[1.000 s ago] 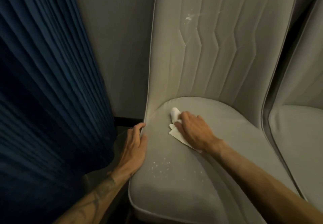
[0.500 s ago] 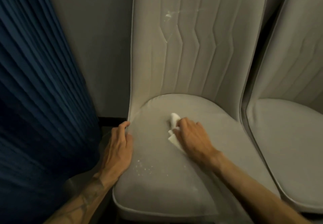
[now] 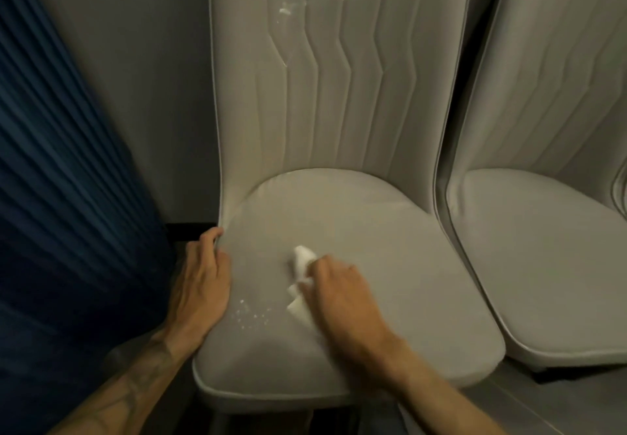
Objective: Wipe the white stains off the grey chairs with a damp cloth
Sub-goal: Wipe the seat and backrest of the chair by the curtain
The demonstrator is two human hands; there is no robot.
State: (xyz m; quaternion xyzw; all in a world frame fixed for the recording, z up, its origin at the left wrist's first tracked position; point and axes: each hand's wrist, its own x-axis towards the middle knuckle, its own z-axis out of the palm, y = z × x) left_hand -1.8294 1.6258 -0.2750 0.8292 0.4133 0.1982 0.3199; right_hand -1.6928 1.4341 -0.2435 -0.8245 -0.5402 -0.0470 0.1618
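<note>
A grey upholstered chair [image 3: 390,231] fills the middle of the head view. My right hand [image 3: 342,302] presses a white cloth [image 3: 300,278] flat on the seat, left of centre. Small white specks [image 3: 249,314] dot the seat just left of the cloth, near the front left. Another white stain [image 3: 284,10] marks the upper backrest. My left hand [image 3: 200,285] grips the seat's left edge, fingers curled around the piping.
A second grey chair [image 3: 543,248] stands close on the right, almost touching. A dark blue pleated curtain [image 3: 61,197] hangs at the left. A grey wall [image 3: 142,78] is behind, with a dark skirting strip at floor level.
My right hand has slid the cloth toward the seat's front, closer to the specks. The view has shifted so more of the right chair shows. My left hand keeps its hold.
</note>
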